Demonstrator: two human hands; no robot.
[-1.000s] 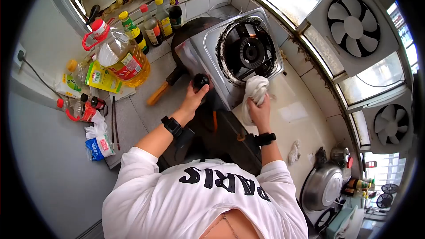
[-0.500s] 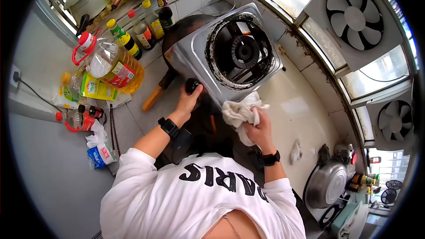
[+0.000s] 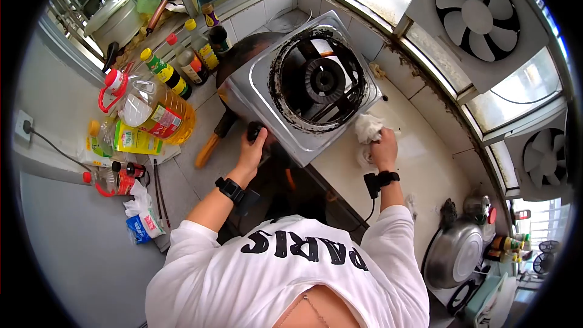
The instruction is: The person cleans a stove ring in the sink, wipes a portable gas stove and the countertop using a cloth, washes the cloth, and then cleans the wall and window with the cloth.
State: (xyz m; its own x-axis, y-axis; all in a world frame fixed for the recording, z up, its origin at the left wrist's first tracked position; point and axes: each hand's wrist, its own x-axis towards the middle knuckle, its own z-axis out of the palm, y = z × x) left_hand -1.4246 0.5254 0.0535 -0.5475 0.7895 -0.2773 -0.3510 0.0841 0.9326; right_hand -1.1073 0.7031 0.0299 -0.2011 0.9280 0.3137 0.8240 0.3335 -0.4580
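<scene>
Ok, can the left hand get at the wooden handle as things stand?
Probably yes: the wooden handle lies beside the left hand, with nothing visible between them, though its fingers would likely have to leave the black knob first.

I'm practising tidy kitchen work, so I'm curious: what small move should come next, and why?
Probably wipe the pale countertop beside the stove with the white cloth: the right hand already holds it there, bunched, while the left hand grips the stove's black knob.
</scene>
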